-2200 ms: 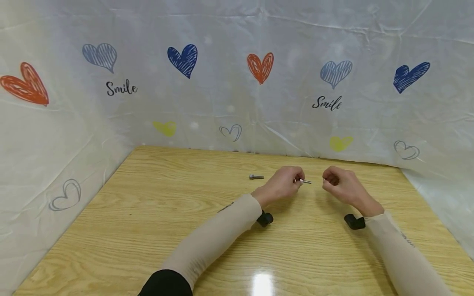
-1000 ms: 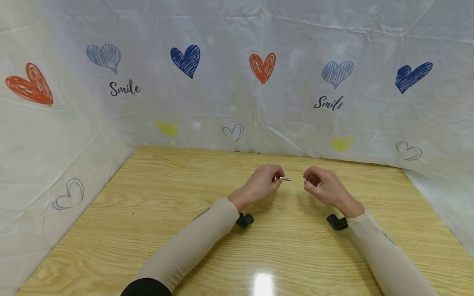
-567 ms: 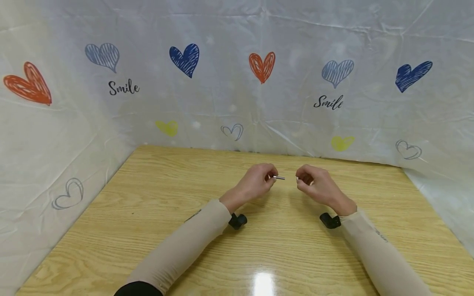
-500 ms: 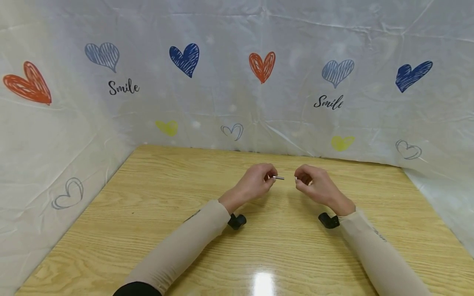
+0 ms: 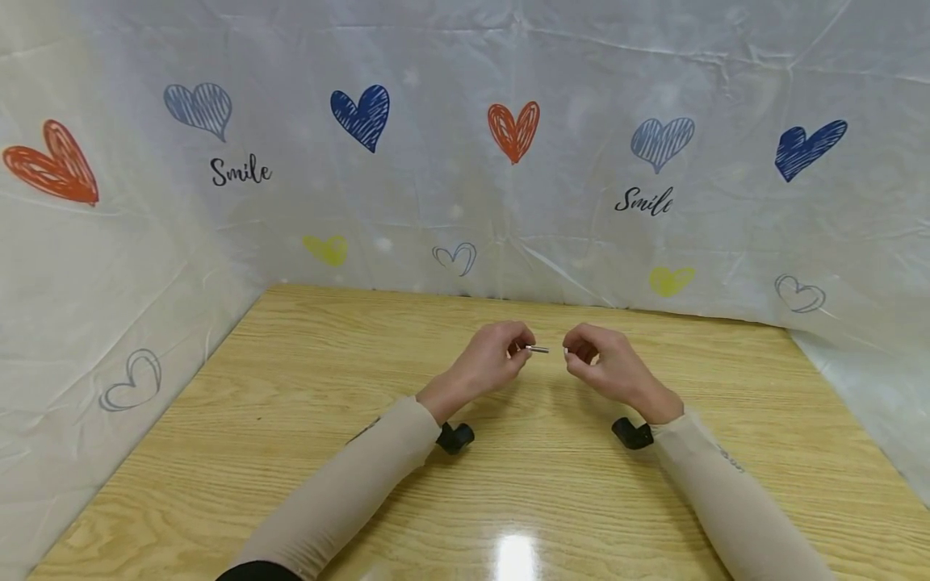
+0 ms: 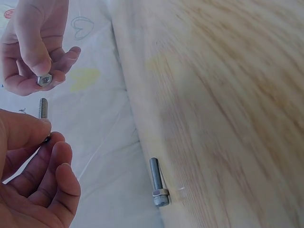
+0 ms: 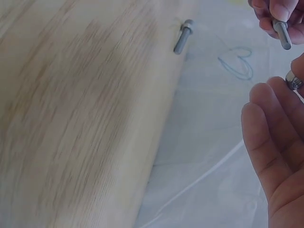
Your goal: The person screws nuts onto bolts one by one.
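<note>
Above the far part of the table, my left hand [image 5: 488, 359] pinches a metal bolt [image 5: 538, 349] between thumb and finger. Its threaded end points right, towards my right hand [image 5: 609, 365]. That hand pinches a small metal nut [image 6: 44, 80] by its sides, with the hole showing in the left wrist view. A short gap separates bolt tip and nut. The bolt's head is hidden in my left fingers. On the table lies another bolt [image 6: 156, 173] with a nut [image 6: 160, 192] close against its head; my left hand hides it in the head view.
The pale wooden table [image 5: 327, 387] ends at the back and left against a white cloth [image 5: 436, 177] printed with hearts. Each wrist carries a black camera mount [image 5: 456, 437] near the sleeve.
Both hands have moved left across the table, still pinching the bolt and nut. The gap between them has narrowed. The bolt lying on the table has gone behind my left hand.
</note>
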Available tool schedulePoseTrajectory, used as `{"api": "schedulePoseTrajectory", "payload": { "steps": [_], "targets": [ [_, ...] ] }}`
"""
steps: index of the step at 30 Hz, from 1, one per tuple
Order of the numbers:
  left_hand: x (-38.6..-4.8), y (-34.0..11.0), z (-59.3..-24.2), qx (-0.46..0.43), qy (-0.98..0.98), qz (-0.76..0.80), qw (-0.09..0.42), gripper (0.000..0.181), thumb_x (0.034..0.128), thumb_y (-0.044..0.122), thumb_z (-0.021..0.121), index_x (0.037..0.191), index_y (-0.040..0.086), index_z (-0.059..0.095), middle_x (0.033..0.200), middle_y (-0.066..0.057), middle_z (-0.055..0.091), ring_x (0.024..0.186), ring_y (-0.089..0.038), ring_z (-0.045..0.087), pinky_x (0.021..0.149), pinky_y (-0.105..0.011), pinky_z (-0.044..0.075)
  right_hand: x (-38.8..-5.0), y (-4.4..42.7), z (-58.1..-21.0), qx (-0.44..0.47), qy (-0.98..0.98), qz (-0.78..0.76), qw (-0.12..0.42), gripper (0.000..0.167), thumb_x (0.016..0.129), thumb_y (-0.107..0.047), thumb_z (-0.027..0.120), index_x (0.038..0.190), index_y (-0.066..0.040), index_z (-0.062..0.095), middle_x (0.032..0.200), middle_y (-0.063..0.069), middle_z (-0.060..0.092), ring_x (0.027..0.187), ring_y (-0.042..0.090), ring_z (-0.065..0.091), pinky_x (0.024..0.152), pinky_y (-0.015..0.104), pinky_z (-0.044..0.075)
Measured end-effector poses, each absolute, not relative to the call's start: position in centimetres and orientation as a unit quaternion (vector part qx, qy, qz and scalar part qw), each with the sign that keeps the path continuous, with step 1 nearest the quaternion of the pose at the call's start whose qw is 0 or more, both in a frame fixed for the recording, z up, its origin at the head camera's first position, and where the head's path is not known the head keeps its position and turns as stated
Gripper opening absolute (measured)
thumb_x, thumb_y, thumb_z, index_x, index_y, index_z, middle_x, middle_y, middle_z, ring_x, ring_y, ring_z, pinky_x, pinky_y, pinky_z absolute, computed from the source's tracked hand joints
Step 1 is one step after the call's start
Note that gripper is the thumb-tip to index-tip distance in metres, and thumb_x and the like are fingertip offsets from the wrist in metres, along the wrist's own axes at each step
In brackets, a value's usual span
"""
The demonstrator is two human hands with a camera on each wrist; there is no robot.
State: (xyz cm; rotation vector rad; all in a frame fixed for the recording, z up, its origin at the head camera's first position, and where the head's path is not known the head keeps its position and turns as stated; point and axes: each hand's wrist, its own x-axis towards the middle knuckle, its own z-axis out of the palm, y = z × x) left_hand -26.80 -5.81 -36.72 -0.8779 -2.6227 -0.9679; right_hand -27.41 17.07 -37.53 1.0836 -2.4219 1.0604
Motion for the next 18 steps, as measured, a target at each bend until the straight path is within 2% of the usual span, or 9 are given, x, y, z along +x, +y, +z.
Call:
{"api": "schedulePoseTrajectory", "payload": {
  "steps": [6, 18],
  "targets": [
    [-26.5, -6.4, -36.6, -0.292, -0.890, -0.332, 0.110, 0.007, 0.0913, 0.007, 0.064, 0.098, 0.008, 0.066, 0.092, 0.000, 0.064, 0.077, -0.010, 0.057, 0.068, -0.023, 0.048, -27.5, 16.6, -37.7, 0.388, -0.828, 0.375, 0.151, 0.014, 0.087, -0.002, 0.061, 0.092, -0.015, 0.063, 0.077, -0.006, 0.060, 0.064, 0.008, 0.056, 0.060, 0.034, 0.051],
    [-26.1, -6.9, -36.6, -0.301, -0.885, -0.334, 0.123, 0.006, 0.0909, 0.006, 0.065, 0.096, 0.009, 0.067, 0.090, 0.000, 0.063, 0.076, -0.010, 0.056, 0.067, -0.023, 0.048, -26.8, 15.2, -37.4, 0.385, -0.816, 0.407, 0.143, 0.011, 0.088, -0.001, 0.064, 0.094, -0.010, 0.064, 0.080, -0.004, 0.062, 0.065, 0.011, 0.058, 0.061, 0.029, 0.050]
  ]
}}
